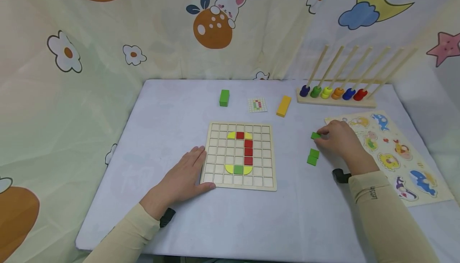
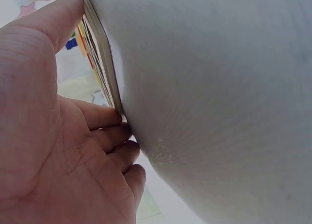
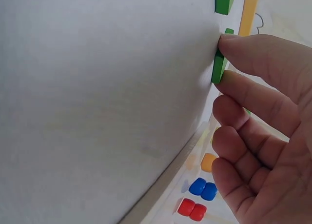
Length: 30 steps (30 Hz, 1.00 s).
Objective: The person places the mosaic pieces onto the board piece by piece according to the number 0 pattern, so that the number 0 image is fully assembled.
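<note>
Right-hand grip (image 1: 339, 137) pinches a small green tile (image 1: 315, 135) at its nine o'clock fingertips; the left hand (image 1: 183, 177) rests flat, fingers straight, against the grid board (image 1: 240, 183).

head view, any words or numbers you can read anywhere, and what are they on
Right sleeve: a short line of dark printed characters runs sideways along the cuff, too small and blurred to read.
Pattern card: a coloured grid only, no lettering to be made out.
Grid board, animal puzzle board and ring rack: no text visible.
Both wrist views: no text.
</note>
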{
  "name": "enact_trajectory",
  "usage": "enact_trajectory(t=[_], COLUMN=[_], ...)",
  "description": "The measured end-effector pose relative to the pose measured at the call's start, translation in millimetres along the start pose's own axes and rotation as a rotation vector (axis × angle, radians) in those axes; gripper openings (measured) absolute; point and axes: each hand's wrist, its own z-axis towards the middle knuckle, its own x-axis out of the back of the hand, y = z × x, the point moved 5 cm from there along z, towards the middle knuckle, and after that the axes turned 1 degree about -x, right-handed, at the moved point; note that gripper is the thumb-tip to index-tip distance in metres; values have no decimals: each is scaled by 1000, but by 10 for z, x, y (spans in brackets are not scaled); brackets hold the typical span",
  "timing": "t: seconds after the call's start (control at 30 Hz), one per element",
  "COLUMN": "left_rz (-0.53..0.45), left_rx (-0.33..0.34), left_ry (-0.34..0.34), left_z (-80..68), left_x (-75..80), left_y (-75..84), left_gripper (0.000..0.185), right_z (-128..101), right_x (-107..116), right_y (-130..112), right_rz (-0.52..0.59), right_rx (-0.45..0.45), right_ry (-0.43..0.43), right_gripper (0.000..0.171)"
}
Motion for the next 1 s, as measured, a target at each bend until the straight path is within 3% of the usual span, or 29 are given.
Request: enact_trajectory(t=[1.0], left_rz=[26], left_rx=[2], left_ry=[0], left_z=[8], left_x=[-17], left_y=[-4], left_gripper=[107], right_z=[-89], right_x=[36], right_y=[-175], right_rz=[14], right_rx=[5], right_ry=[36], right_gripper=[45])
